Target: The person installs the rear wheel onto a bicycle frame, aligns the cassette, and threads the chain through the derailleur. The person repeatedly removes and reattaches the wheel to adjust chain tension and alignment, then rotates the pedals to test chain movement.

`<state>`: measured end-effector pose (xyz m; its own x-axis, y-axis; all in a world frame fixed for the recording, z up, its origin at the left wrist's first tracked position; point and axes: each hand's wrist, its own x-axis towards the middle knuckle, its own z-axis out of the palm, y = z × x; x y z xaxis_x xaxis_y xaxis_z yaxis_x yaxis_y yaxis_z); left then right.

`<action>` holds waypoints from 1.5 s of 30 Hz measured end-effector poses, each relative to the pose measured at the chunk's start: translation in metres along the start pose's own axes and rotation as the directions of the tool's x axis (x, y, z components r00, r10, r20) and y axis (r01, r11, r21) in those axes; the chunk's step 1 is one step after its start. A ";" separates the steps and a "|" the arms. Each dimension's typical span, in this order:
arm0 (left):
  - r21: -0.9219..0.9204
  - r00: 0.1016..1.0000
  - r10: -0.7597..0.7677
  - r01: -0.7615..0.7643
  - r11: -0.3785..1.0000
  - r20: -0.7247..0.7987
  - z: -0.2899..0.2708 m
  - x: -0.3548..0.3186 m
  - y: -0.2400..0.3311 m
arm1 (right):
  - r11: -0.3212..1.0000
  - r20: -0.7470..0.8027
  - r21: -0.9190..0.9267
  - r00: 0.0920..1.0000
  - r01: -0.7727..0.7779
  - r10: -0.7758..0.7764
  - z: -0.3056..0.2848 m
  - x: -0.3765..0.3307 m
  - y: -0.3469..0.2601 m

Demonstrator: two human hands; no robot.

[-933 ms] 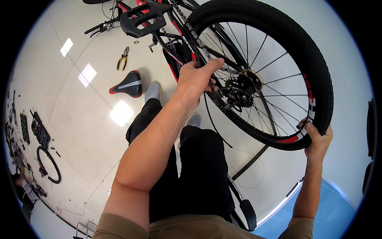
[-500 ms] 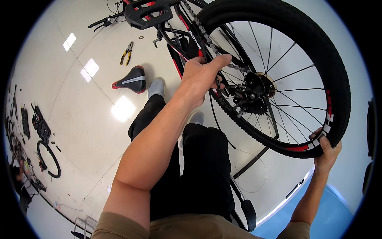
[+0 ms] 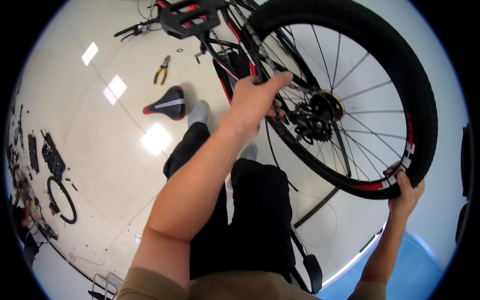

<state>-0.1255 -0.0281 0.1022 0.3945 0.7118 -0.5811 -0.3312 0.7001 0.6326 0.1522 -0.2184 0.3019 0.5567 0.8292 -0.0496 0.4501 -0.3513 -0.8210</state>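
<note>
A bicycle wheel (image 3: 429, 107) with a black knobby tyre fills the upper right, with a red and white patch on its rim. My right hand (image 3: 406, 195) is closed around the tyre and rim at its lower right, thumb on the near side. My left hand (image 3: 252, 102) is wrapped round the black and red bicycle frame (image 3: 245, 47) beside the chain (image 3: 260, 47). Its thumb points toward the hub, and its fingers are partly hidden. The rear derailleur (image 3: 307, 122) and sprockets sit at the wheel's middle, right of my left hand.
A black pedal (image 3: 190, 22) juts out at the top. On the floor lie a saddle (image 3: 167, 104), yellow-handled pliers (image 3: 161, 70) and a small ring (image 3: 180, 50). Loose bicycle parts and a bare tyre (image 3: 71, 202) are at the far left. A thin cable (image 3: 320, 245) loops near my legs.
The wheel and my right hand have shifted slightly left, and the hub sits a little differently against the derailleur. My left hand keeps its hold on the frame.
</note>
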 end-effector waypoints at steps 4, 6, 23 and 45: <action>-0.010 1.000 -0.028 0.028 1.000 -0.006 -0.002 0.003 -0.004 | 0.999 0.016 0.002 0.999 0.040 -0.040 -0.010 -0.002 0.008; -0.012 0.999 -0.048 0.048 0.999 0.000 -0.004 0.001 0.001 | 0.999 0.012 0.028 0.999 0.030 -0.030 -0.009 -0.001 0.010; -0.007 0.994 -0.105 0.105 0.994 -0.016 0.002 0.003 0.015 | 1.000 -0.040 -0.001 0.999 0.029 -0.029 0.011 -0.016 0.003; -0.036 0.995 -0.085 0.083 0.996 -0.058 -0.001 0.058 -0.022 | 0.915 -0.143 -0.279 0.954 -0.293 0.262 -0.046 -0.049 0.078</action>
<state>-0.0964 -0.0025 0.0539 0.3708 0.6517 -0.6617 -0.3279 0.7585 0.5632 0.1924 -0.3069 0.2662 0.7493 0.6369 -0.1814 0.4429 -0.6855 -0.5779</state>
